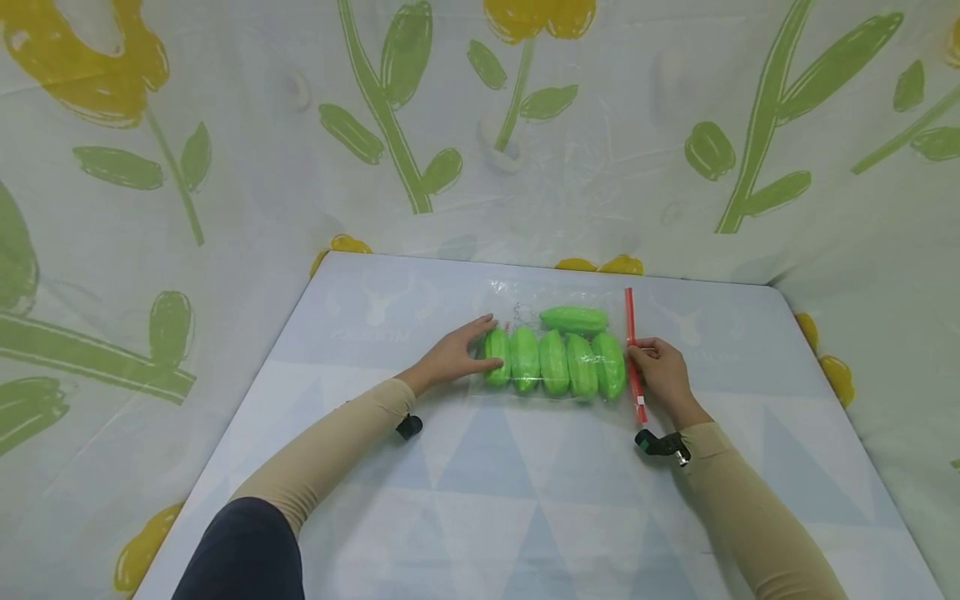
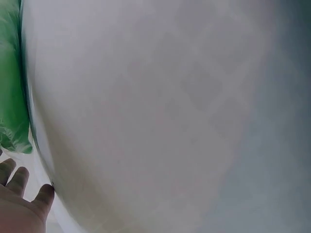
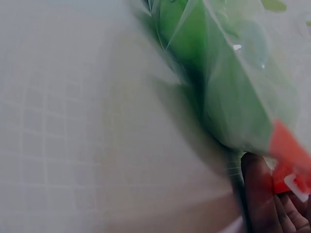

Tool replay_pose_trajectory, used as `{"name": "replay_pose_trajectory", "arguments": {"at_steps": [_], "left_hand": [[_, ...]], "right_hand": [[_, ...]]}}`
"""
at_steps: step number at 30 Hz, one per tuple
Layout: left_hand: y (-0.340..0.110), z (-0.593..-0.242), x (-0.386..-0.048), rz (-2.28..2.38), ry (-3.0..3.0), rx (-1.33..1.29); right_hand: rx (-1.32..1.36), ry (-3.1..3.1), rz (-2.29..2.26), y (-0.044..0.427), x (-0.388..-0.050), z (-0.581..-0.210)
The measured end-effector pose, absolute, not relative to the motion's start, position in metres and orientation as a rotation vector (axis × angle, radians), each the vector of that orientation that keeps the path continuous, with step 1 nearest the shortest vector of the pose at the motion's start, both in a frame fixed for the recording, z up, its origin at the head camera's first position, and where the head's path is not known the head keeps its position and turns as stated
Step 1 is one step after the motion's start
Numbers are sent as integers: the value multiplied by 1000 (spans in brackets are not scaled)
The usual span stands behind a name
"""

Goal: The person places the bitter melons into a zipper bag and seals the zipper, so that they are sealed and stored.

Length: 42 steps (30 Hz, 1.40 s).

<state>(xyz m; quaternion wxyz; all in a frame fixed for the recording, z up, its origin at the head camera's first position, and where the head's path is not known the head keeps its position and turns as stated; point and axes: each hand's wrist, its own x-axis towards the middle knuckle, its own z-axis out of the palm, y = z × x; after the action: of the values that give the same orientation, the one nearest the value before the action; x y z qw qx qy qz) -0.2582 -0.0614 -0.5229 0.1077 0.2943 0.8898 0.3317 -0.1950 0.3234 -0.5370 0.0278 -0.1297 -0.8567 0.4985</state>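
Observation:
A clear plastic bag [image 1: 551, 392] lies flat on the table, with several long green pieces [image 1: 555, 362] inside. Most stand side by side in a row, and one lies crosswise above them. A red strip [image 1: 631, 308] with a small white tab edges the bag's right side. My right hand [image 1: 667, 375] pinches this strip near its middle; the right wrist view shows fingers [image 3: 260, 187] at the red edge. At the bag's left end my left hand [image 1: 453, 354] touches the leftmost green piece, thumb and fingers spread. Only some left fingers [image 2: 18, 180] show in the left wrist view.
The white and pale blue table [image 1: 480, 517] extends around the bag on every side. A flower-patterned cloth [image 1: 600, 183] hangs behind and beside it. Black wrist camera mounts [image 1: 656, 443] sit below both hands, close to the tabletop.

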Motion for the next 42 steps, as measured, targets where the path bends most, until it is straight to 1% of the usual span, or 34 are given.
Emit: {"name": "replay_pose_trajectory", "arguments": {"at_steps": [15, 42], "left_hand": [[-62, -523, -257, 1023, 2618, 791], [-64, -523, -255, 1045, 2602, 805]], "right_hand": [[-407, -2655, 1552, 326, -198, -536], [-428, -2702, 1614, 330, -191, -531]]}}
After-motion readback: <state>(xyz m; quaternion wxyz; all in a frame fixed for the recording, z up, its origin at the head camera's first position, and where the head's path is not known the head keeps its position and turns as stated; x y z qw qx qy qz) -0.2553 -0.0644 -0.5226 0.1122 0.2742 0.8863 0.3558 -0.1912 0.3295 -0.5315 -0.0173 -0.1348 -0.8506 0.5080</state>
